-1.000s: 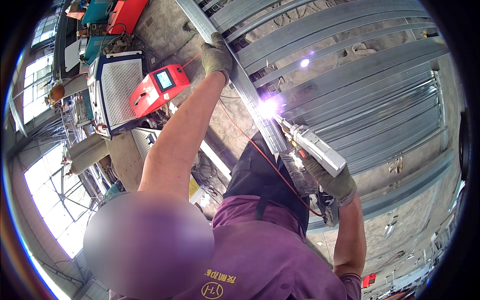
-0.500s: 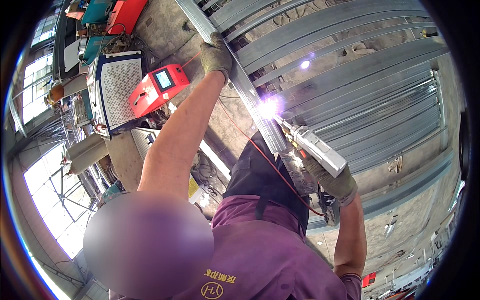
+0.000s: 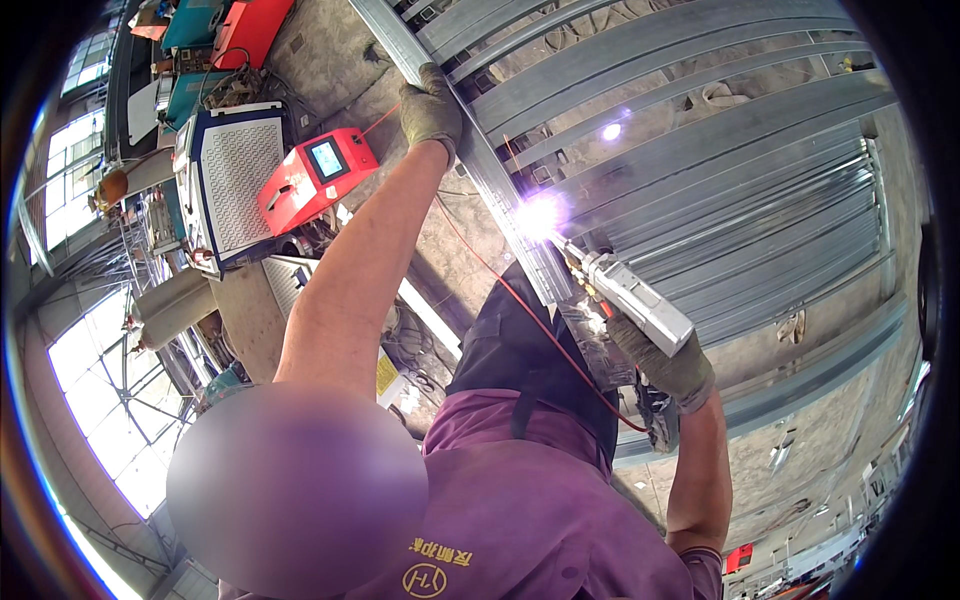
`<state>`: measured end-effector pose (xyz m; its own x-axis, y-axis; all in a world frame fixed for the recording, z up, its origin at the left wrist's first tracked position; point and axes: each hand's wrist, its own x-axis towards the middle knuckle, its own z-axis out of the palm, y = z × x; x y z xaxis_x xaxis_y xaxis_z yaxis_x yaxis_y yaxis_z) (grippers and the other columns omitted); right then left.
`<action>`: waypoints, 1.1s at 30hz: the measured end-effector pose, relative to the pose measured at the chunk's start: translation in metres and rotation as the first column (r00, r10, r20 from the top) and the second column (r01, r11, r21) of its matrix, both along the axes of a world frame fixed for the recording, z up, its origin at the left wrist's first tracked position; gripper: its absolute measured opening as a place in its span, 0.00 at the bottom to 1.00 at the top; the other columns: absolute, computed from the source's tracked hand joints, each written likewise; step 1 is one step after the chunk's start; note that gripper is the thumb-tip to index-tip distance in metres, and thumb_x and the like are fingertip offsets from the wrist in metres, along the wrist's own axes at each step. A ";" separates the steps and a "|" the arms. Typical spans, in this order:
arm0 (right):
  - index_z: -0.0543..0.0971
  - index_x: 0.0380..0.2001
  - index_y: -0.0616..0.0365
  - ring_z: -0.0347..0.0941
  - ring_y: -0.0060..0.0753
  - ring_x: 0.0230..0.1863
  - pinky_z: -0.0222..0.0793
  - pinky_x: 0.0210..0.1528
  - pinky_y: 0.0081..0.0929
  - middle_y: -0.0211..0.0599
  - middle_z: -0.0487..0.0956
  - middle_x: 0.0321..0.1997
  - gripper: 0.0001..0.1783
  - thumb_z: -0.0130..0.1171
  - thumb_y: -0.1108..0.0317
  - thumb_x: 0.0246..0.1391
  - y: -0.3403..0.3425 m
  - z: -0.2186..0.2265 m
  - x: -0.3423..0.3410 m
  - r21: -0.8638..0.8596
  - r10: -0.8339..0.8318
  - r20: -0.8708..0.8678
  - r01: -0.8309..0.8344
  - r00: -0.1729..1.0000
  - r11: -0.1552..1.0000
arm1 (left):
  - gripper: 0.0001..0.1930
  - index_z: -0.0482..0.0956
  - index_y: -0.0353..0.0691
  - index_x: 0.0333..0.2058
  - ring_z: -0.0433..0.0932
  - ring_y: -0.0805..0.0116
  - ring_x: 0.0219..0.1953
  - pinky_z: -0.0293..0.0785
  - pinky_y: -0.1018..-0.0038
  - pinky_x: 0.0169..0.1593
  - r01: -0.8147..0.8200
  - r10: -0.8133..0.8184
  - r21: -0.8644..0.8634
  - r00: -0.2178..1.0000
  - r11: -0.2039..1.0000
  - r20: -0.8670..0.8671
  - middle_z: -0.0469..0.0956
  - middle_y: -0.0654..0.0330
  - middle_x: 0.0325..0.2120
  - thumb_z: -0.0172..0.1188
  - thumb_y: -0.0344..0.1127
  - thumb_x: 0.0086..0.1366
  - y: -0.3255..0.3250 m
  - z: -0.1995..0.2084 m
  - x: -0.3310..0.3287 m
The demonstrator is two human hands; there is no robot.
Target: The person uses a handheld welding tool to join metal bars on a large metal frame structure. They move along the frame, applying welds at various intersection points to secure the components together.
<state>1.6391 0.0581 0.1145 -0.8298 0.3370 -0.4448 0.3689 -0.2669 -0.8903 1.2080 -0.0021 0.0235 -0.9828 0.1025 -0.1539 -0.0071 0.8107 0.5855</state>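
Observation:
My right hand [image 3: 662, 368], in a dark work glove, is closed round a silver-white handheld welding gun [image 3: 640, 298]. Its nozzle points up and left at a bright violet-white glow, which hides the spot where it meets the metal. That glow sits on a long grey metal rail [image 3: 490, 178], where the end of a cross slat [image 3: 690, 135] meets it. Farther up, my gloved left hand [image 3: 432, 108] grips the same rail, fingers over its edge. A thin orange spark streak rises near the glow.
Left of my left forearm stand a red machine with a small screen [image 3: 328, 160] and a larger perforated white-and-blue cabinet [image 3: 238, 175]. A red cable [image 3: 500, 285] runs past my legs. Several grey metal slats [image 3: 760, 235] lie stacked to the right. Red and teal equipment is at far left.
An orange spark streak has appeared above the glow. Both hands, the welding gun and the rail stay almost exactly where they were.

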 end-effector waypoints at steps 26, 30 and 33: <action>0.83 0.60 0.62 0.87 0.30 0.55 0.85 0.54 0.28 0.41 0.89 0.56 0.24 0.74 0.73 0.62 -0.003 -0.005 0.013 -0.052 0.018 0.009 -0.018 1.000 0.998 | 0.37 0.76 0.28 0.56 0.82 0.33 0.57 0.76 0.50 0.62 0.020 -0.018 -0.026 0.997 0.999 0.078 0.84 0.32 0.51 0.47 0.65 0.79 -0.001 0.002 -0.004; 0.83 0.60 0.62 0.87 0.30 0.54 0.85 0.54 0.28 0.41 0.89 0.55 0.24 0.74 0.73 0.62 -0.004 -0.002 0.012 -0.035 0.004 0.016 -0.004 1.000 0.999 | 0.38 0.76 0.28 0.57 0.82 0.34 0.57 0.76 0.50 0.62 0.023 -0.023 -0.002 0.998 1.000 0.061 0.84 0.33 0.51 0.47 0.66 0.79 -0.003 -0.002 -0.005; 0.83 0.60 0.63 0.88 0.30 0.54 0.85 0.53 0.28 0.41 0.89 0.55 0.23 0.75 0.73 0.62 -0.005 -0.002 0.013 -0.053 -0.018 0.021 0.019 1.000 0.998 | 0.37 0.76 0.29 0.56 0.82 0.34 0.57 0.76 0.50 0.62 0.030 -0.028 -0.023 0.998 0.999 0.062 0.84 0.33 0.51 0.47 0.65 0.79 -0.004 -0.004 -0.008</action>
